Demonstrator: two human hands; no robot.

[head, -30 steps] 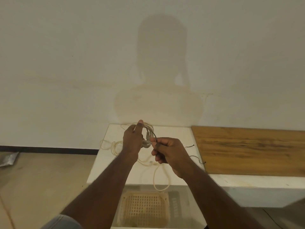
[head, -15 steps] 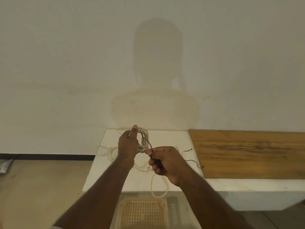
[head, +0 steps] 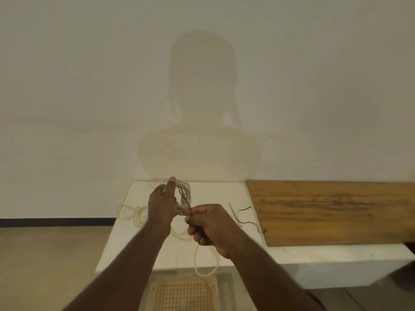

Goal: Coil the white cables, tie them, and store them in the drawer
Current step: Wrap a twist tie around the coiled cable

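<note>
My left hand point(head: 162, 205) grips a coiled white cable point(head: 185, 194) above the white tabletop point(head: 215, 194), one finger pointing up. A thin black tie point(head: 187, 204) runs over the coil, and my right hand point(head: 207, 224) pinches its lower end just right of the coil. More loose white cable point(head: 132, 215) lies on the table to the left, and a loop point(head: 203, 264) hangs over the front edge. Below the table's front edge is the drawer with a pale lattice basket point(head: 183, 294).
Several spare black ties point(head: 243, 217) lie on the table right of my hands. A wooden board point(head: 336, 209) covers the right part of the surface. A plain wall stands right behind the table, and bare floor point(head: 49, 265) lies to the left.
My right hand has drawn the black tie's end down and to the right, away from the coil. The left hand keeps its grip on the coil.
</note>
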